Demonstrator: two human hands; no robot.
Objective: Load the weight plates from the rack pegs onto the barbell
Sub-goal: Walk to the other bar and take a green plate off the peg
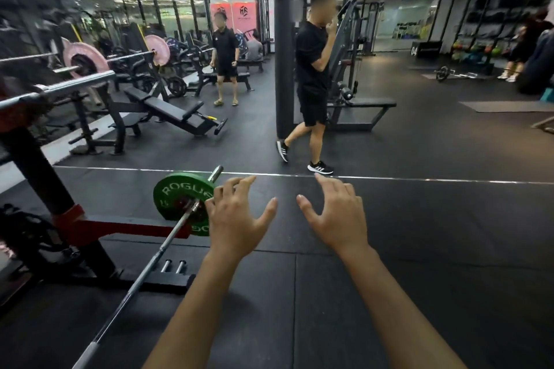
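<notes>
Barbell [156, 252] on floor, long axis running near-left to far-right, green plate [180, 201] on its far sleeve; left hand [236, 219] nearer, right hand [335, 216] apart, both hands spread, empty.

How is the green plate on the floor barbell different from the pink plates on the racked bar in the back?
The green plate is on a barbell resting on the floor; the pink plates hang on a bar raised on a rack. The green one reads ROGUE in pale letters; no lettering is readable on the pink ones. Both are round and slid onto a steel bar.
</notes>
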